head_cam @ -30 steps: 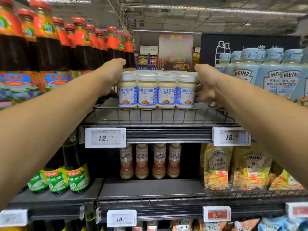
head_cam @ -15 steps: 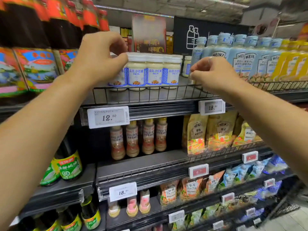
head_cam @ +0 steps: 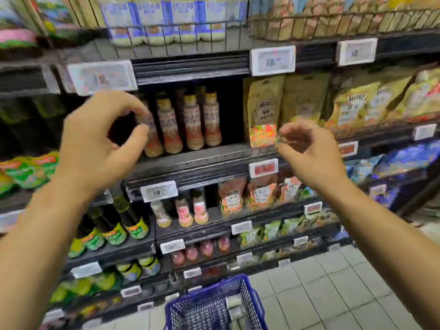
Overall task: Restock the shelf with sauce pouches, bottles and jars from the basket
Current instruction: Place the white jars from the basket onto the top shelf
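Left hand (head_cam: pixel 95 148), mid-left of frame: fingers curled, holding nothing. Right hand (head_cam: pixel 307 151), mid-right: same, empty. Basket (head_cam: pixel 214 303), bottom centre, on floor; contents blurred. Step judged: between items. Next: reach down, pick stock for shelf (head_cam: pixel 195 160).

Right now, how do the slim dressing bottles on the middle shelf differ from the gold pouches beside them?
The dressing bottles are slim, clear and waisted, showing reddish-brown sauce under gold caps; the gold pouches are flat, opaque packs with printed fronts. The bottles stand set back from the shelf edge, with bare shelf in front; the pouches stand near the front edge. Both stand upright on the same shelf, and neither of the hands holds one.
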Tool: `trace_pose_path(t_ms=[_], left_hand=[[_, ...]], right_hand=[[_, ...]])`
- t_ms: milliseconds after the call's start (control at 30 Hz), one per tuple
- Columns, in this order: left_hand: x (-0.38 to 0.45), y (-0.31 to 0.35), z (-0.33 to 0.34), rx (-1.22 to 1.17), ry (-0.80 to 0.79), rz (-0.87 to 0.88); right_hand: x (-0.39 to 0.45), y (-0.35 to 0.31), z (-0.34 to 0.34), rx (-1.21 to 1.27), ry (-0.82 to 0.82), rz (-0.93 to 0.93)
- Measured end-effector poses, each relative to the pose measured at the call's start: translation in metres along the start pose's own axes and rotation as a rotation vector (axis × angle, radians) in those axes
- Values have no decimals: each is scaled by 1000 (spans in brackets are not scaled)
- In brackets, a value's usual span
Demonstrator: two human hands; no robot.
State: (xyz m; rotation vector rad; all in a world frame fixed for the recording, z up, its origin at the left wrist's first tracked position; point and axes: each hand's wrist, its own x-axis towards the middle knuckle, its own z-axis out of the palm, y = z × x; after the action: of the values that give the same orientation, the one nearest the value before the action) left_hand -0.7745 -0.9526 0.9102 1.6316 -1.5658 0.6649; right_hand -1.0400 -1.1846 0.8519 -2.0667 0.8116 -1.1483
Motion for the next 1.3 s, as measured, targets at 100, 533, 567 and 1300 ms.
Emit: trace_pose_path(t_ms=[100,533,567,1300], left_hand=[[-67,12,44,-75,-180,-171],[-331,59,203,-197,-1221,-934],[-341,58,212,-182,-1266,-923],[-733,-98,568,-252,-1701,-1269]], right_hand=[[-53,70,11,81,-79,190],[-319,234,61,58,-306,1042],[-328,238,63,49,-305,1081],[-521,566,355,-360,-808,1279]])
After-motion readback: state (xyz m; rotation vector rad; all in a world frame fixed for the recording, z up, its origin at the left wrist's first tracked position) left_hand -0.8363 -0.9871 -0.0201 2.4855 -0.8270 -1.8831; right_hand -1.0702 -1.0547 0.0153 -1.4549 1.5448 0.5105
